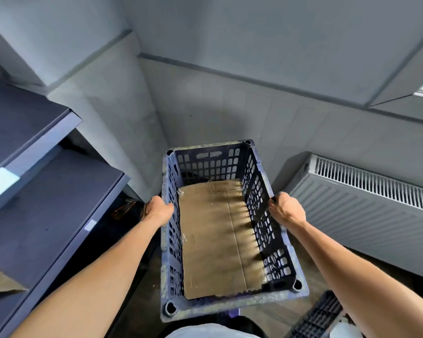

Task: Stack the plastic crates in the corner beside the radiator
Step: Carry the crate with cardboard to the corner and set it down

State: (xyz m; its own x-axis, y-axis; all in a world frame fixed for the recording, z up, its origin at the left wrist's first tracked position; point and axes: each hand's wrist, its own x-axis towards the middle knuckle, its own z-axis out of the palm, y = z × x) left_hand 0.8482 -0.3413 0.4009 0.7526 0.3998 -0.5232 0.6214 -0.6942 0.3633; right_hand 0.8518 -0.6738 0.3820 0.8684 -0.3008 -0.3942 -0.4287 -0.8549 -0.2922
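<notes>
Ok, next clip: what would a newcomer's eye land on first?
The dark blue plastic crate, centre frame, gripped on its long rims by the left hand and right hand. A cardboard sheet lines its floor; a white radiator stands to the right, grey shelves to the left.

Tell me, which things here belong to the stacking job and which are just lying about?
Job: crate, gripped at its sides by left hand and right hand; radiator; corner.
Lying about: shelves; cardboard inside the crate.
</notes>
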